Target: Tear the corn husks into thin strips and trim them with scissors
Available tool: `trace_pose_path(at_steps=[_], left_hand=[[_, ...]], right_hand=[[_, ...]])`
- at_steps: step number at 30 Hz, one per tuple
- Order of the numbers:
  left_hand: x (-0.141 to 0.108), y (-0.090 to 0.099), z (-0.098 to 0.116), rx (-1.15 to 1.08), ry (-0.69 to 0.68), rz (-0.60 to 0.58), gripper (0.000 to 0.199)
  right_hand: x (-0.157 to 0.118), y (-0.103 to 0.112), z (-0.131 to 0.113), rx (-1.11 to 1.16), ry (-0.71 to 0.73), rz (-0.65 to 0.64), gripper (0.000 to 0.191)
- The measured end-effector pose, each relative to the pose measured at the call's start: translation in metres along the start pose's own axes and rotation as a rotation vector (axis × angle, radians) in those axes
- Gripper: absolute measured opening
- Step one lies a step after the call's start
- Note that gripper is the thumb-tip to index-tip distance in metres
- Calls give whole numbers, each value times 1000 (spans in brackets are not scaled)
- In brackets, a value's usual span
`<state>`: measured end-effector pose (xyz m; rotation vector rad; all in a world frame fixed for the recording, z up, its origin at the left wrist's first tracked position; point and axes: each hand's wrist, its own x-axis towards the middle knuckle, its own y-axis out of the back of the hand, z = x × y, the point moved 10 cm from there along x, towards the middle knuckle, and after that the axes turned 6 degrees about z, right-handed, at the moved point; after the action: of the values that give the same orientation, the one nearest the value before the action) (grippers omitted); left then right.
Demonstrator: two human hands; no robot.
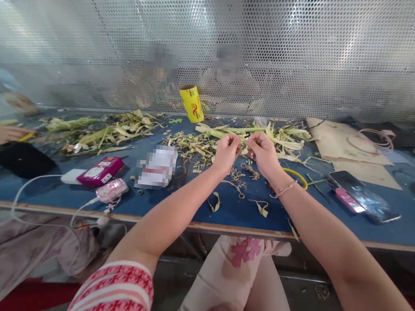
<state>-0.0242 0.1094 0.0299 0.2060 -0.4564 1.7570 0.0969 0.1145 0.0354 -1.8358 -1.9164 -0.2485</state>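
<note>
My left hand (227, 153) and my right hand (261, 154) are close together above the blue table, a small gap between them. Both have thumb and fingers pinched. Whatever lies in the pinches is too small to make out; a tiny dark bit shows between the fingertips. Just behind the hands are pale green stalks and leaves (287, 136). To the left of my left hand spreads a heap of small plant trimmings (193, 146). A few curled peelings (261, 208) lie nearer the table's front edge.
A yellow printed tube (191, 104) stands tilted at the back. On the left are a magenta box (101, 171), a white cable (20, 195), a black pouch (21, 159) and another person's hand (0, 134). A phone (364, 197) and brown cardboard (345, 147) lie right.
</note>
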Motion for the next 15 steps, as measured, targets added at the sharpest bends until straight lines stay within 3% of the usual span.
trace_pose_path(at_steps=[5, 10, 15], left_hand=[[3, -3, -7, 41, 19, -70, 27], [14, 8, -25, 18, 83, 5, 18], [8, 0, -40, -34, 220, -23, 26]], right_hand=[[4, 7, 3, 6, -33, -6, 26], [9, 13, 7, 14, -53, 15, 33], [10, 13, 10, 34, -60, 7, 37]])
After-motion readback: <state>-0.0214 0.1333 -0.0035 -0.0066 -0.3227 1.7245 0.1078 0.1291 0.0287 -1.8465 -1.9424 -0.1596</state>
